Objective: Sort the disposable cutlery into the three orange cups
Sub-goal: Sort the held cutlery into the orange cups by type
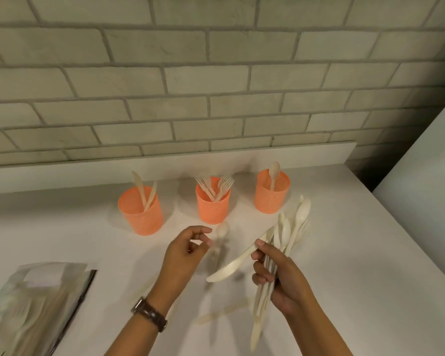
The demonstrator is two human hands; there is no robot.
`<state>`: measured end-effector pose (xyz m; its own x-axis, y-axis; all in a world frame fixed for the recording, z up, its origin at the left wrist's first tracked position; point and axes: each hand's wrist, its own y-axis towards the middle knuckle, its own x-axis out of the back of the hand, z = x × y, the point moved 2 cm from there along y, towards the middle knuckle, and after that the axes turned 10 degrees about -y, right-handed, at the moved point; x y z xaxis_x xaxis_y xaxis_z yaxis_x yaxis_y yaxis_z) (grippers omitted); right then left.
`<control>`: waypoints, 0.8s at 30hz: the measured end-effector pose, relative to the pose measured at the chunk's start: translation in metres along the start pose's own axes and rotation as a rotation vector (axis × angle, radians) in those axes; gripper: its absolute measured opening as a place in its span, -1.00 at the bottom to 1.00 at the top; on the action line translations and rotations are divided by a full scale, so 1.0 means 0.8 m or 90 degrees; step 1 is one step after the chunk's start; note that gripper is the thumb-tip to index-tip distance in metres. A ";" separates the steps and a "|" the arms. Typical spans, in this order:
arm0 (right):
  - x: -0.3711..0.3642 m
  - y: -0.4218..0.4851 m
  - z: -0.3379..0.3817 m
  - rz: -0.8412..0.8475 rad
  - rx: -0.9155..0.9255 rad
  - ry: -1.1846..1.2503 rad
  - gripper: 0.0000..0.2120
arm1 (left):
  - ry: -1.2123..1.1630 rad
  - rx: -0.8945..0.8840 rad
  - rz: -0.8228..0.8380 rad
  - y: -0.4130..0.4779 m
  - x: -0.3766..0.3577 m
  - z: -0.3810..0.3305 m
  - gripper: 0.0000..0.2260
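The right hand (280, 273) is curled round a bundle of cutlery (290, 227), mostly spoons, with their bowls fanning toward the far right corner of the table (344, 253). One knife (231, 265) sticks out crosswise from that grip. Its long axis slants from the right fingertips down toward the near left, and its broad end hangs in the gap between the two hands.

The left hand (185, 253) hovers just beside that end with its fingers loosely curled, apparently holding nothing, so it is the nearer one to draw the knife free. The knife cup (141, 217) stands toward the far left, just beyond the left hand. The fork cup (212, 206) is in the middle and the spoon cup (271, 196) to its right. A blurred loose spoon (222, 231) lies on the table between the left hand and the fork cup.
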<state>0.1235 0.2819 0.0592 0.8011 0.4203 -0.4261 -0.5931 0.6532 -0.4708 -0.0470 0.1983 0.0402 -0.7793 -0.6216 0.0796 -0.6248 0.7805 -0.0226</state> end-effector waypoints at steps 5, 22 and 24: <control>-0.031 0.003 -0.017 0.075 -0.118 -0.032 -0.86 | -0.037 -0.144 0.155 -0.047 -0.005 -0.024 -0.75; -0.057 -0.002 -0.041 0.109 -0.022 -0.211 -0.58 | -0.042 -0.099 -0.144 0.049 0.171 -0.077 -0.85; -0.055 -0.002 -0.040 0.098 -0.010 -0.214 -0.56 | -0.038 -0.106 -0.191 0.074 0.184 -0.074 -0.81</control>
<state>0.0868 0.2423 0.0543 0.6826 0.6980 -0.2163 -0.7078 0.5578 -0.4334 -0.1960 0.1570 0.1095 -0.5668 -0.8238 -0.0003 -0.8137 0.5598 0.1565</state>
